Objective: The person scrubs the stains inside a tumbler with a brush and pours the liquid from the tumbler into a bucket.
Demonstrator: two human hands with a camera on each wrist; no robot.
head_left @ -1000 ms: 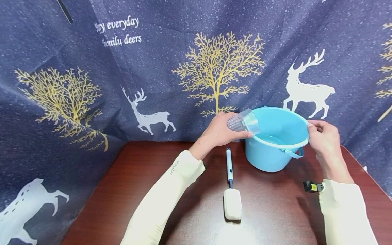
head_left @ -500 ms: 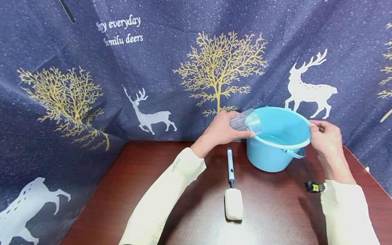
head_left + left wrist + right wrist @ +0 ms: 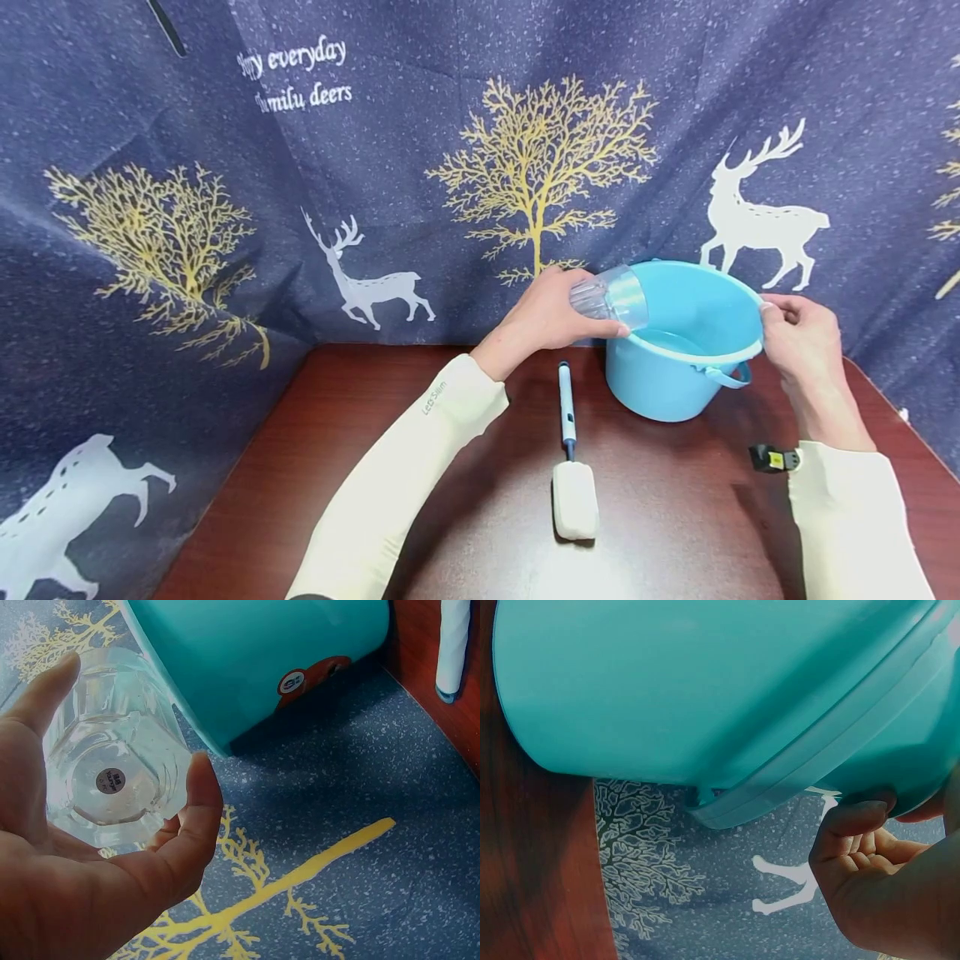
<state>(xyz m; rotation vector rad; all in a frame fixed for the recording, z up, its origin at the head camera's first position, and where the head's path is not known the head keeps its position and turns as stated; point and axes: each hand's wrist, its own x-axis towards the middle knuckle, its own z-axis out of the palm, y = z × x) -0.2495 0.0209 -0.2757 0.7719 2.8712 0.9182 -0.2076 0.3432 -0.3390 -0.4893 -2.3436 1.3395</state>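
Observation:
A clear drinking glass point(image 3: 617, 298) lies tilted over the left rim of a light blue bucket point(image 3: 660, 387), its mouth toward the bucket's inside. My left hand point(image 3: 551, 312) grips the glass around its lower part; in the left wrist view the glass base point(image 3: 112, 784) with a small dark sticker faces the camera. On the opposite side, my right hand point(image 3: 806, 333) pinches the bucket's rim between thumb and fingers. The right wrist view has the curled right hand point(image 3: 889, 877) at the rim, its fingertips partly hidden. Some water appears to lie in the bucket.
A brush with a blue handle point(image 3: 567, 404) and a white sponge head point(image 3: 575, 500) lies on the dark red wooden table point(image 3: 300, 500), left of the bucket. Behind the table hangs a blue cloth point(image 3: 390, 167) printed with trees and deer. The bucket's handle point(image 3: 729, 377) hangs at its front.
The view has shifted slightly, moving everything a little rightward. My left hand and the glass have edged slightly right, while the right hand keeps hold of the bucket's rim.

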